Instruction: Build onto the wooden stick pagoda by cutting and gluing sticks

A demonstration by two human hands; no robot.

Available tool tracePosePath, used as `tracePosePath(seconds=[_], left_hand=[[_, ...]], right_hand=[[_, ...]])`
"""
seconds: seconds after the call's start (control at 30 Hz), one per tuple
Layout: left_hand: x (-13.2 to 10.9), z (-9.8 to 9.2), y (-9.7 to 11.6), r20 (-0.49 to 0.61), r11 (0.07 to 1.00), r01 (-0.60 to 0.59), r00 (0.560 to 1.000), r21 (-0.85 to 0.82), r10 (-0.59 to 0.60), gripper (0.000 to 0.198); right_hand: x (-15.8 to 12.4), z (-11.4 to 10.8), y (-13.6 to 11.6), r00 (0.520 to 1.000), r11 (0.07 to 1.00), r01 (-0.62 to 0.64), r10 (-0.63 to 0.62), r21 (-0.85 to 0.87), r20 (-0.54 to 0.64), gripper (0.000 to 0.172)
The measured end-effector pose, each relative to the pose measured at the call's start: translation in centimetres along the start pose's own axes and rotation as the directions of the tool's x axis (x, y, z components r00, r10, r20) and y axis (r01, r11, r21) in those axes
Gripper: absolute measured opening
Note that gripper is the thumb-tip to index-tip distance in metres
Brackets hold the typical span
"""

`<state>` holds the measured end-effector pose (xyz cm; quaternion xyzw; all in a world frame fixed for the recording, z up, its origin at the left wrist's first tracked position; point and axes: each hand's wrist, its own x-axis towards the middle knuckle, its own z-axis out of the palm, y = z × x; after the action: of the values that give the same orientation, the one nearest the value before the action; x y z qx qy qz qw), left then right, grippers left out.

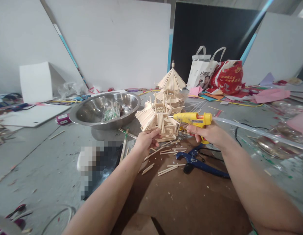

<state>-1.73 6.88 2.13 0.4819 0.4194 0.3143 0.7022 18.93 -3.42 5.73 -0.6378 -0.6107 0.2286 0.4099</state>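
Note:
My left hand (148, 141) pinches the lower front of a small roofed model (151, 120) built of pale wooden sticks. A yellow glue gun (192, 118) is gripped in my right hand (206, 133), its nozzle pointing left at the model's roof, very near or touching the sticks. Behind the model stands another stick piece with a pointed roof (173, 80). Short loose sticks (168, 170) lie in front on the brown board (190, 202). Blue-handled cutters (202, 164) rest below my right hand.
A steel basin (80, 112) holding bundled sticks is at the back left. A dark, partly pixelated object (104, 169) lies left of my left forearm. White (201, 70) and red (228, 78) bags stand at the back right. Clear tubing (259, 132) crosses the right side.

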Motion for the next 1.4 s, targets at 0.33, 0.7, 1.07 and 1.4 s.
tracePosePath(seconds=[0.33, 0.7, 1.07, 1.4], left_hand=[[-0.1, 0.0, -0.1, -0.017, 1.000, -0.008, 1.000, 0.022, 0.009, 0.032], [-0.3, 0.5, -0.8, -0.094, 0.996, -0.086, 0.992, 0.018, 0.087, 0.030], [-0.2, 0.5, -1.5, -0.140, 0.986, -0.168, 0.976, -0.020, 0.164, 0.030], [-0.2, 0.7, -1.8, -0.148, 0.979, -0.204, 0.969, -0.011, 0.200, 0.031]], right_hand=[[0.7, 0.6, -0.3, 0.999, 1.000, -0.017, 0.016, -0.002, -0.028, 0.027], [2.7, 0.6, -1.8, 0.996, 0.962, -0.071, 0.084, -0.265, 0.038, 0.042], [4.1, 1.8, -4.7, 0.999, 0.910, 0.050, -0.038, -0.412, 0.038, 0.028], [4.5, 2.4, -5.1, 0.990, 0.887, 0.129, -0.142, -0.443, 0.005, 0.030]])
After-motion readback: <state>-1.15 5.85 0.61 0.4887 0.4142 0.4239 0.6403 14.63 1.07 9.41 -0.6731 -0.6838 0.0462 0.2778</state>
